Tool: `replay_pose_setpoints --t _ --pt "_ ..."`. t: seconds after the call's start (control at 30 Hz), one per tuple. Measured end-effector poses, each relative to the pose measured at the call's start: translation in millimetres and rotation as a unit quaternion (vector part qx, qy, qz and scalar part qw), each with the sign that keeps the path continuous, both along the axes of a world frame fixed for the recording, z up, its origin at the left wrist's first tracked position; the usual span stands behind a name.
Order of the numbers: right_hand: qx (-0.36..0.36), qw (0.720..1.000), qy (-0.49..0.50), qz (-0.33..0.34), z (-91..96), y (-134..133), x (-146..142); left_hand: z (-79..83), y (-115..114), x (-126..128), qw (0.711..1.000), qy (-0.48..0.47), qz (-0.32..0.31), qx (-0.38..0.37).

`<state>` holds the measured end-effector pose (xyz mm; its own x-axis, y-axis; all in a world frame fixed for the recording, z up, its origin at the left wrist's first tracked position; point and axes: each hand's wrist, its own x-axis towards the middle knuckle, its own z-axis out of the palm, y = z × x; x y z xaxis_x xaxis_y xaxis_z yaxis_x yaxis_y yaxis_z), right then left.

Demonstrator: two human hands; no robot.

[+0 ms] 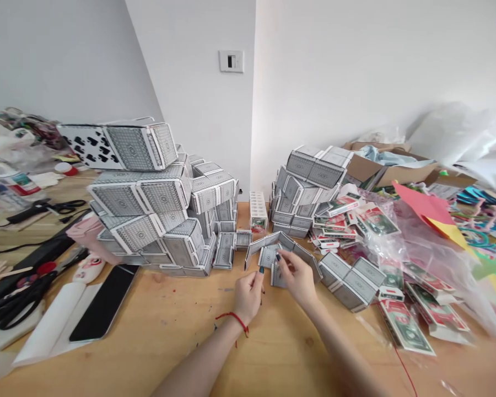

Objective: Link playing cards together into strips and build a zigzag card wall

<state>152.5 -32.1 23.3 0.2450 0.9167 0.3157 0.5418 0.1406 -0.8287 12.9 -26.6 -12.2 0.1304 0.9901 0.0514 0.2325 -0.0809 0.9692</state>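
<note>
In the middle of the wooden table, my left hand (249, 295) is closed, thumb raised against the curled fingers. Whatever it may hold is too small to make out. My right hand (298, 278) pinches at a folded playing card (276, 274) with a grey patterned back, just to the right of my left hand. Behind both hands stands an open, bent row of joined cards (287, 240). To the right of my right hand lies a block of folded cards (350, 280). Smaller card boxes (224, 251) sit behind my left hand.
Tall stacks of card blocks rise at left (149, 193) and right (310, 187). A black phone (104, 303), scissors (28, 300) and a white roll (52, 320) lie at left. Red and green card packs (409, 325), plastic bags and a cardboard box (380, 168) crowd the right.
</note>
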Motion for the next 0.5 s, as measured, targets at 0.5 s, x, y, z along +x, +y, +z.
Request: replay_pose_setpoints --t 0.5 --pt "-0.124 0.830 -0.522 0.154 64.6 102.5 -6.4 6.7 -3.8 1.6 0.996 -0.056 -0.039 -0.056"
